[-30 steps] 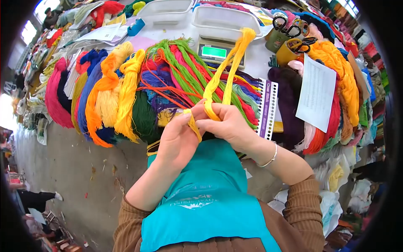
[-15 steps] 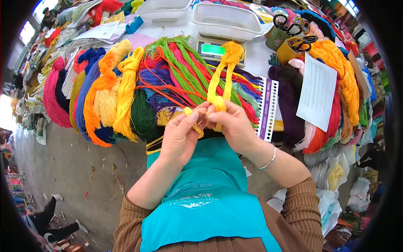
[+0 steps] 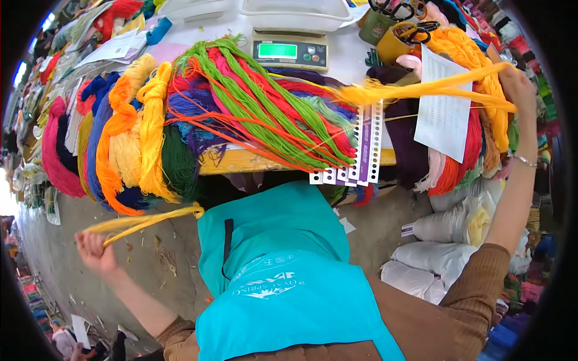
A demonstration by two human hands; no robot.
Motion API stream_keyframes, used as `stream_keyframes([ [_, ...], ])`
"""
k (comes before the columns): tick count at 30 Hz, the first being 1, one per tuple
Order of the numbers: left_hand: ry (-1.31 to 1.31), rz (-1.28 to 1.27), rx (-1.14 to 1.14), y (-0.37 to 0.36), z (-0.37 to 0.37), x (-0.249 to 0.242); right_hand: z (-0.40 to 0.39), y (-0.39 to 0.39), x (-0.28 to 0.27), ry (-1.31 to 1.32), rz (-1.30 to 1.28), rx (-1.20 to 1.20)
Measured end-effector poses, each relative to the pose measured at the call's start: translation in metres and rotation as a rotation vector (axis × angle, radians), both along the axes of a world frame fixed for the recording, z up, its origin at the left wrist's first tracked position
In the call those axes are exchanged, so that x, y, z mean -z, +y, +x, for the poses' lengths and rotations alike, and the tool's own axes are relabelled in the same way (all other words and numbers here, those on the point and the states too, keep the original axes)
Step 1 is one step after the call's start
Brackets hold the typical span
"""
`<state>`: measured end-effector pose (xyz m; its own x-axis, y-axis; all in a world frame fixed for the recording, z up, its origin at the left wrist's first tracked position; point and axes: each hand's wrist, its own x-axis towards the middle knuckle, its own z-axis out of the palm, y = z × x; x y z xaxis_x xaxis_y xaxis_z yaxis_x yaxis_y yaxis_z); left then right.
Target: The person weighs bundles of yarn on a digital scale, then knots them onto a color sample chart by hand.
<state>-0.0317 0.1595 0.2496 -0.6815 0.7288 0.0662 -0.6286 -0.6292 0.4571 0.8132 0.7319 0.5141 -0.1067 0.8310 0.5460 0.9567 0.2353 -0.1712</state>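
Note:
Far out to the left, my left hand (image 3: 96,254) is closed around one end of a small hank of yellow thread (image 3: 158,219), whose other end trails toward the apron. My right hand (image 3: 519,90) is raised at the far right, closed on a larger skein of yellow thread (image 3: 409,91). That skein stretches leftward over the table, blurred at its bunched end. A thin yellow strand crosses below it. Under it lie punched thread cards (image 3: 364,144) and a pile of green, red and blue thread (image 3: 259,90).
A digital scale (image 3: 290,51) with a lit green display stands behind the pile, a white tray (image 3: 295,13) beyond it. Scissors sit in a yellow cup (image 3: 397,42). Paper (image 3: 444,108) hangs over skeins at right. Plastic bags (image 3: 421,265) lie on the floor.
My hands have gone from close together at the table's front edge to wide apart, each drawing yellow thread outward. The skein that lay on the scale has been pulled off to the right.

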Motion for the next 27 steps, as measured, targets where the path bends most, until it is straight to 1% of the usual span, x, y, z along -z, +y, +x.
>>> stream_keyframes([
  [1,0.041,-0.002,-0.100,-0.027,-0.019,0.004,0.035,0.012,-0.013,-0.431,0.185,0.091],
  [2,0.038,-0.010,-0.096,-0.046,-0.026,0.003,0.042,0.012,-0.021,-0.435,0.177,0.094],
  [4,0.141,0.051,-0.154,-0.066,-0.034,-0.004,0.051,0.012,-0.029,-0.085,0.035,0.084],
  [5,0.145,0.048,-0.246,-0.064,-0.028,-0.005,0.042,0.012,-0.019,-0.067,-0.016,0.010],
  [6,0.142,0.039,-0.242,-0.050,-0.010,-0.013,0.154,0.066,-0.014,-0.071,-0.025,0.014],
  [7,0.165,0.000,-0.220,-0.025,0.020,-0.025,0.028,-0.002,0.016,0.001,-0.131,-0.162],
  [8,0.188,-0.035,-0.199,0.001,0.049,-0.032,-0.071,-0.036,0.039,0.075,-0.234,-0.339],
  [9,0.179,0.015,-0.047,0.025,0.071,-0.032,-0.129,-0.080,0.061,0.152,-0.336,-0.517],
  [10,0.169,0.063,0.104,0.048,0.093,-0.030,-0.160,-0.097,0.080,0.231,-0.438,-0.695],
  [11,0.150,0.078,0.209,0.071,0.117,-0.027,-0.208,-0.119,0.100,0.312,-0.541,-0.874],
  [12,0.131,0.094,0.313,0.094,0.143,-0.022,-0.181,-0.105,0.114,0.393,-0.641,-1.053],
  [13,0.085,0.046,0.384,0.115,0.168,-0.018,-0.197,-0.115,0.142,0.655,-0.829,-1.146],
  [14,0.037,-0.005,0.455,0.134,0.195,-0.014,-0.210,-0.121,0.162,0.725,-0.960,-1.211],
  [15,0.080,-0.107,0.490,0.150,0.222,-0.009,-0.226,-0.132,0.179,0.830,-1.061,-1.240],
  [16,0.124,-0.210,0.524,0.165,0.249,-0.004,-0.239,-0.144,0.194,0.983,-1.173,-1.228],
  [17,0.229,-0.275,0.574,0.179,0.271,0.000,-0.247,-0.153,0.210,1.120,-1.351,-1.182],
  [18,0.312,-0.468,0.668,0.190,0.289,0.000,-0.251,-0.161,0.225,1.258,-1.520,-1.166],
  [19,0.422,-0.591,0.742,0.201,0.305,0.003,-0.254,-0.167,0.236,1.394,-1.689,-1.140],
  [20,0.563,-0.809,0.709,0.212,0.324,0.002,-0.257,-0.169,0.240,1.361,-1.768,-1.098],
  [21,0.763,-0.849,0.652,0.218,0.335,0.015,-0.258,-0.171,0.242,1.361,-1.774,-1.099],
  [23,1.403,-0.640,0.276,0.232,0.351,0.030,-0.259,-0.171,0.246,0.920,-1.424,-0.828],
  [24,1.471,-0.537,0.204,0.241,0.356,0.030,-0.258,-0.168,0.260,0.716,-1.127,-0.891],
  [25,1.532,-0.433,0.131,0.251,0.359,0.029,-0.260,-0.170,0.261,0.479,-0.801,-0.955],
  [26,1.668,-0.393,0.139,0.260,0.358,0.028,-0.263,-0.173,0.261,0.243,-0.472,-0.991],
  [27,1.816,-0.352,0.109,0.271,0.357,0.025,-0.264,-0.175,0.268,0.152,-0.369,-0.996],
])
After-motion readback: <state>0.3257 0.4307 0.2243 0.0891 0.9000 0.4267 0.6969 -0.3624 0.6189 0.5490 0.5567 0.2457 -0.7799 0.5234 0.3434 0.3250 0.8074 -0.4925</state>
